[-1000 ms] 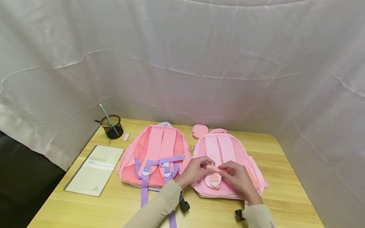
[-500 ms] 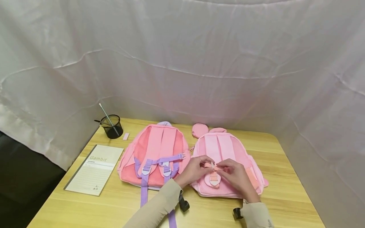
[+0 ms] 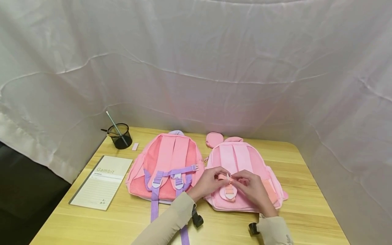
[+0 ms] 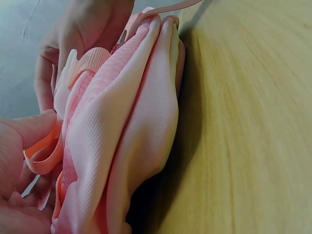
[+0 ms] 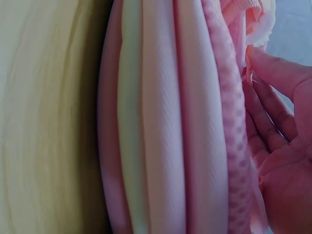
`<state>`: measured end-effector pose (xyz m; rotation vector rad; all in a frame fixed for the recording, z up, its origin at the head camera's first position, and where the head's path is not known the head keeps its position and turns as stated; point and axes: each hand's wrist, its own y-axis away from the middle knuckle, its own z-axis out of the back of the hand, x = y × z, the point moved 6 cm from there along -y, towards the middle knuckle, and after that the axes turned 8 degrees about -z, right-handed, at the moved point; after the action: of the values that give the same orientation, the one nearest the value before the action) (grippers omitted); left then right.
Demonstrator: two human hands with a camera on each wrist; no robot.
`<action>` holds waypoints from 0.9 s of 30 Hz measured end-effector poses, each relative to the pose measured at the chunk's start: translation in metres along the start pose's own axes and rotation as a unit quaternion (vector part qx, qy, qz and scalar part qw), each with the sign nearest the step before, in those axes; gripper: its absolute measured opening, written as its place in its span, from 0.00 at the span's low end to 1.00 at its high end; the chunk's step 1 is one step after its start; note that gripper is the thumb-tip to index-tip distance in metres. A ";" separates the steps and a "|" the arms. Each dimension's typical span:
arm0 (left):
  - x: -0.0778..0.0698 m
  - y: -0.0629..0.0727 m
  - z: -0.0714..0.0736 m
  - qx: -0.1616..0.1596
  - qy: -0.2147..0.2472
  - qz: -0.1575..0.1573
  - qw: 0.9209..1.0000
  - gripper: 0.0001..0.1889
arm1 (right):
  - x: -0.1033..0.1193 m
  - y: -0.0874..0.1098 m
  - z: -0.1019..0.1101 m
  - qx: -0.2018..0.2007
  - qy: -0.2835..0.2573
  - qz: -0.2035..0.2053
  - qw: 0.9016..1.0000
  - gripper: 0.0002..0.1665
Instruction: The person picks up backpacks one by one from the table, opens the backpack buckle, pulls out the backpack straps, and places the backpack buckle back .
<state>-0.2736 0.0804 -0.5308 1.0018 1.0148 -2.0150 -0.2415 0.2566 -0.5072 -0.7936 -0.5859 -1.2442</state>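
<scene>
A light pink backpack (image 3: 242,158) lies with its shoulder straps facing up, right of centre in the head view. Over its lower straps, my left hand (image 3: 210,183) pinches orange webbing (image 4: 44,161), which loops below the thumb in the left wrist view. Close beside it, my right hand (image 3: 253,191) pinches a short orange strap end (image 5: 249,70) between thumb and fingers. The fingertips of both hands nearly meet at a small white buckle piece (image 3: 228,177). Just below them, a white strap adjuster (image 3: 229,193) rests on the bag. Fingers partly hide the webbing.
To the left lies a coral pink backpack (image 3: 166,146) with purple straps (image 3: 154,207) trailing toward the front edge. A notebook (image 3: 101,183), an eraser (image 3: 135,146) and a black mesh pen cup (image 3: 122,141) are farther left. A round pink pouch (image 3: 214,140) lies behind the light pink bag.
My right hand has shifted slightly left, closer to my left fingertips. More of the orange webbing shows by my left fingers. Both bags stay in place.
</scene>
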 end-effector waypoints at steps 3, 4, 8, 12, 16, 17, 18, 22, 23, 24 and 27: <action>0.000 0.000 0.000 -0.003 -0.005 -0.004 1.000 0.10 | 0.002 -0.001 -0.001 -0.006 0.007 -0.002 1.000 0.09; 0.001 0.000 0.000 -0.005 -0.007 -0.003 1.000 0.10 | 0.002 -0.002 -0.001 -0.009 0.010 -0.001 1.000 0.09; 0.001 0.000 0.000 -0.008 -0.019 0.003 1.000 0.09 | 0.002 -0.001 -0.001 -0.034 0.026 0.007 0.999 0.08; 0.002 0.001 0.000 -0.014 -0.026 0.009 1.000 0.10 | 0.003 0.005 0.000 -0.057 0.036 0.009 0.998 0.08; 0.002 0.000 0.001 -0.023 -0.021 0.016 0.999 0.10 | 0.007 0.010 -0.003 -0.061 0.051 0.022 0.997 0.09; 0.003 0.000 0.001 -0.026 -0.018 0.018 0.999 0.10 | 0.008 0.010 -0.003 -0.062 0.058 0.028 0.996 0.09; 0.003 0.000 0.002 -0.027 -0.014 0.022 0.999 0.10 | 0.009 0.011 -0.004 -0.064 0.065 0.033 0.995 0.09; 0.003 -0.001 0.002 -0.029 -0.006 0.027 0.999 0.09 | 0.011 0.009 -0.006 -0.083 0.106 0.043 0.990 0.08; 0.002 -0.001 0.001 -0.028 -0.005 0.028 0.999 0.09 | 0.012 0.009 -0.006 -0.086 0.118 0.045 0.988 0.08; 0.002 -0.001 0.001 -0.027 -0.005 0.028 0.999 0.09 | 0.013 0.009 -0.007 -0.088 0.132 0.046 0.986 0.08; 0.002 -0.001 -0.001 -0.025 0.001 0.029 0.999 0.09 | 0.015 0.008 -0.009 -0.086 0.176 0.045 0.980 0.07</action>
<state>-0.2754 0.0815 -0.5323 0.9944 1.0217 -1.9331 -0.2304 0.2419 -0.5025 -0.7109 -0.1543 -1.3243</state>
